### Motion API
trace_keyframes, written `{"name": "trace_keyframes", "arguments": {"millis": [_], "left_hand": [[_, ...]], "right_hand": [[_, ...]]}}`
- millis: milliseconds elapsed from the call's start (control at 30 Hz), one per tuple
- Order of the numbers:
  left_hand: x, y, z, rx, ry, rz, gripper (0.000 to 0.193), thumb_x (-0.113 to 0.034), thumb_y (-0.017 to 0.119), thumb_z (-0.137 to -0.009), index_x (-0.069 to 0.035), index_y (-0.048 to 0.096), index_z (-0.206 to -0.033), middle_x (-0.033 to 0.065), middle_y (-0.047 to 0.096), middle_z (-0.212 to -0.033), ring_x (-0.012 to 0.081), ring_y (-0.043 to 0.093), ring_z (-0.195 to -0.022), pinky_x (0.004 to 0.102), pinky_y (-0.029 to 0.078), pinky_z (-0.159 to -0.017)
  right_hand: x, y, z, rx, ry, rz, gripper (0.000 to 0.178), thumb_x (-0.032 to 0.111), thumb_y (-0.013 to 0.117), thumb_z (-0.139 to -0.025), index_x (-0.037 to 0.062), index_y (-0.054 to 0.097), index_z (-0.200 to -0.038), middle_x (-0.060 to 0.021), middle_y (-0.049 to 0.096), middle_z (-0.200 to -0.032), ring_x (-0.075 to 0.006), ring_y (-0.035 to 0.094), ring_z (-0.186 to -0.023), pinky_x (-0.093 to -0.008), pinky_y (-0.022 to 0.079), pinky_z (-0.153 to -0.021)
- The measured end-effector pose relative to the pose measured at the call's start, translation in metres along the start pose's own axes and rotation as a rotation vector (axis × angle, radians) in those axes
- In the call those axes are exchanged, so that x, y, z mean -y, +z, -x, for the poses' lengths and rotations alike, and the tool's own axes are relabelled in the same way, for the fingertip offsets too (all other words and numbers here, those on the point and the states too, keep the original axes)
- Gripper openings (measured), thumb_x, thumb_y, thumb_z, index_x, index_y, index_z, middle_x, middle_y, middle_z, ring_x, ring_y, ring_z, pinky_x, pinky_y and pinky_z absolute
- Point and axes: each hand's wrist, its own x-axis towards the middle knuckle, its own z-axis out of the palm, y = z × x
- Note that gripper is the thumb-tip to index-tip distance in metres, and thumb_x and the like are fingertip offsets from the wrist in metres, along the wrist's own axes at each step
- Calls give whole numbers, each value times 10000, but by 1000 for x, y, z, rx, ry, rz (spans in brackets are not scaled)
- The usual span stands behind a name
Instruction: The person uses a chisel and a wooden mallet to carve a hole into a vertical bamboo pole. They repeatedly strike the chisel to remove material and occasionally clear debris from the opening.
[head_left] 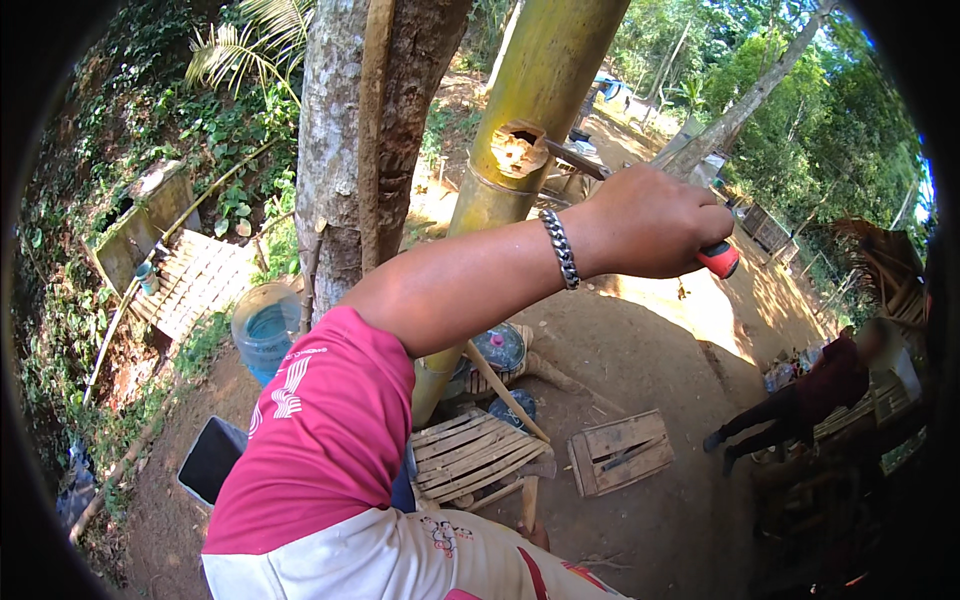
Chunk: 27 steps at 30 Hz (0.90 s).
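The pole [545, 70], thick yellow-green bamboo, leans up through the middle, with a ragged hole [518, 150] cut in its wall just above a joint. The left hand [655, 220], right of the pole, is a full fist round the red handle [720, 260] of a chisel [579, 160], whose blade points at the hole's right edge. Low and to the right of the pole's foot, the right hand [538, 536] is curled on the wooden grip of what looks like a hatchet [530, 498]; the shirt hides much of that hand, so I can't tell how tight it is.

The pole should be stiff and fairly heavy, slick on its skin and apt to split along the grain; I'd steady it below the joint, away from the splintery rim. The chisel looks light, best held by its handle.

Beneath the pole lies bare dirt [660, 360], with a slatted bench [470, 455] near its foot and a wooden panel [622, 455] farther right. A trunk [335, 150] stands left of the pole, outdoors among greenery; another person [815, 395] is well off to its right.
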Motion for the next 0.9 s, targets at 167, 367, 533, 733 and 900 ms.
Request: {"name": "trace_keyframes", "arguments": {"millis": [167, 367, 533, 733, 900], "left_hand": [[1, 4, 0, 28, 25, 6, 256, -310, 776, -801, -148, 577, -813, 38, 639, -736, 286, 695, -663, 424, 519, -529], [2, 2, 1, 64, 5, -25, 240, -279, 766, -788, -146, 569, -815, 41, 637, -719, 285, 688, -656, 429, 513, -526], [6, 10, 1, -7, 24, -47, 220, -246, 764, -768, -145, 573, -805, 35, 637, -714, 280, 677, -639, 418, 506, -519], [7, 11, -1, -45, 24, -50, 222, -234, 773, -754, -140, 574, -787, 37, 641, -710, 273, 680, -640, 406, 515, -526], [6, 11, -2, -50, 28, -72, 202, -224, 774, -745, -145, 597, -801, 35, 646, -708, 270, 686, -646, 409, 521, -530]], "right_hand": [[106, -17, 37, 27, -2, -403, 181, 197, 552, -1050, 44, 520, -1140, -72, 591, -771, -157, 590, -631, -330, 497, -574], [249, -86, 57, -157, -443, -789, 297, 181, 500, -1075, 63, 392, -1325, -73, 528, -839, -152, 540, -620, -315, 494, -554], [354, -136, 82, -339, -1061, -1027, 511, 215, 503, -1083, 70, 280, -1519, -80, 525, -887, -138, 530, -681, -308, 507, -609], [386, -140, 63, -99, -975, -638, 506, 229, 536, -1070, 53, 307, -1485, -87, 527, -896, -131, 516, -695, -290, 502, -613], [404, -126, 83, -282, -1217, -970, 497, 210, 505, -1080, 58, 294, -1504, -91, 534, -901, -126, 509, -672, -288, 503, -604]]}}
